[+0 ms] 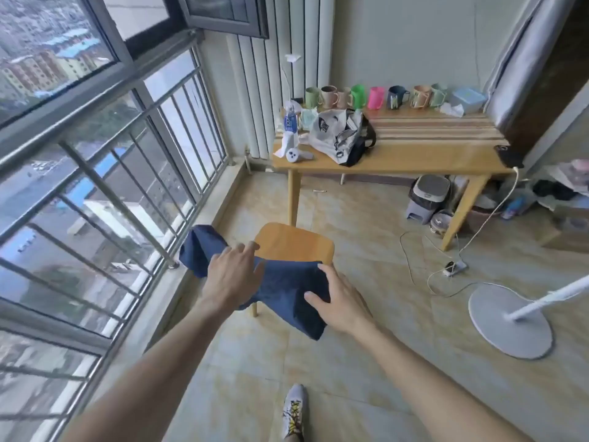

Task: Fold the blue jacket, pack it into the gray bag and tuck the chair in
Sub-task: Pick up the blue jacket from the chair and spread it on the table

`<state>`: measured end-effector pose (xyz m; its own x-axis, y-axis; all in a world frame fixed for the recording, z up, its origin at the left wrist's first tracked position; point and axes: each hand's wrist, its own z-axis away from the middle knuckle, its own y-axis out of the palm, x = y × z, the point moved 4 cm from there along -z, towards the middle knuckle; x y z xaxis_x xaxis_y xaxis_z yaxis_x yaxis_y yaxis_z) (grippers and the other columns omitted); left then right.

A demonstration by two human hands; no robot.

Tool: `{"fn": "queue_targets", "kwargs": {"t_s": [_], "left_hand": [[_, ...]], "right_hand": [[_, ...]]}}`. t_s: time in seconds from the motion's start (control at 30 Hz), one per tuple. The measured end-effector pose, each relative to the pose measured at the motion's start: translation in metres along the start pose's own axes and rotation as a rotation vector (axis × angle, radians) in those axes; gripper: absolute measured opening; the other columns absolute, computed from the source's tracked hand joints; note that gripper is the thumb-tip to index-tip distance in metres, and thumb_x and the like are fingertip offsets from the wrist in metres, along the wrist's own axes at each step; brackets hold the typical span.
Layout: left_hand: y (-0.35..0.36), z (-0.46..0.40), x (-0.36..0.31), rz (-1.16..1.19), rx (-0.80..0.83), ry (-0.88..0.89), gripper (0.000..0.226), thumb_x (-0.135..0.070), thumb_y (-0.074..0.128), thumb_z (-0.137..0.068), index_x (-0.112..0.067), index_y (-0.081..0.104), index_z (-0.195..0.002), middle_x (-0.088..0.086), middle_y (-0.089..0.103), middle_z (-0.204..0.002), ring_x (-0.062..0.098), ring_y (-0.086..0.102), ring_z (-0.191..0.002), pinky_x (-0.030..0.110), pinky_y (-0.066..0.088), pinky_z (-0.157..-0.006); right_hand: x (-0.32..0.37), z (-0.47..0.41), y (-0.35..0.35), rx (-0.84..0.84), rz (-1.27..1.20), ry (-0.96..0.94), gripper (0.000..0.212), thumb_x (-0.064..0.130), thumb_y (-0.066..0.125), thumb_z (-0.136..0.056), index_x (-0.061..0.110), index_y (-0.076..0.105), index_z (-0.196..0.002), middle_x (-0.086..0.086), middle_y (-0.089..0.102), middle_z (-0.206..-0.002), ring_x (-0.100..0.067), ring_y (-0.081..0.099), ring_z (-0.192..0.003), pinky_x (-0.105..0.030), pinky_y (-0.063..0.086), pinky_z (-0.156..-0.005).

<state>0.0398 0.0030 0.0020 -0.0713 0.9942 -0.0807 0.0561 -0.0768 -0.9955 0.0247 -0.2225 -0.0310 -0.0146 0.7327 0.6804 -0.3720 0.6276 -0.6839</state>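
The blue jacket (283,288) lies draped over the near part of a wooden chair (294,242), hanging off its left and front sides. My left hand (234,271) rests flat on the jacket's left part, fingers spread toward the chair seat. My right hand (339,301) lies on the jacket's right part, fingers apart, thumb pointing left. Neither hand clearly pinches the cloth. The gray bag (339,137) with dark straps sits open and crumpled on the wooden table (398,159) beyond the chair.
A row of coloured mugs (376,97) lines the table's back edge. A water bottle (289,121) and a handheld fan (298,154) sit at its left. A standing fan base (510,320) and a power strip (455,268) with cables lie on the floor right. The barred window (111,186) runs along the left.
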Motion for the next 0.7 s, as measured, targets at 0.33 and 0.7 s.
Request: {"fn": "queue_targets", "kwargs": {"t_s": [0.33,0.7], "left_hand": [[0.102,-0.100,0.033,0.066,0.196,0.108,0.029,-0.038,0.046,-0.100,-0.018,0.060,-0.114,0.004,0.068,-0.107,0.030,0.064,-0.101,0.040,0.038,-0.076],[0.066,-0.099,0.027,0.074,0.205,0.142,0.030,-0.038,0.043,-0.100,-0.020,0.053,-0.121,0.001,0.067,-0.112,0.028,0.068,-0.090,0.035,0.034,-0.066]], "right_hand": [[-0.041,-0.135,0.107,0.269,-0.156,0.347,0.045,0.035,0.071,-0.089,0.028,0.058,-0.131,-0.009,0.033,-0.147,-0.033,0.047,-0.131,-0.038,0.045,-0.100],[0.021,-0.139,0.024,-0.051,-0.792,0.310,0.014,0.010,0.076,-0.084,0.021,0.078,-0.092,-0.004,0.077,-0.099,-0.020,0.071,-0.096,-0.027,0.057,-0.077]]}}
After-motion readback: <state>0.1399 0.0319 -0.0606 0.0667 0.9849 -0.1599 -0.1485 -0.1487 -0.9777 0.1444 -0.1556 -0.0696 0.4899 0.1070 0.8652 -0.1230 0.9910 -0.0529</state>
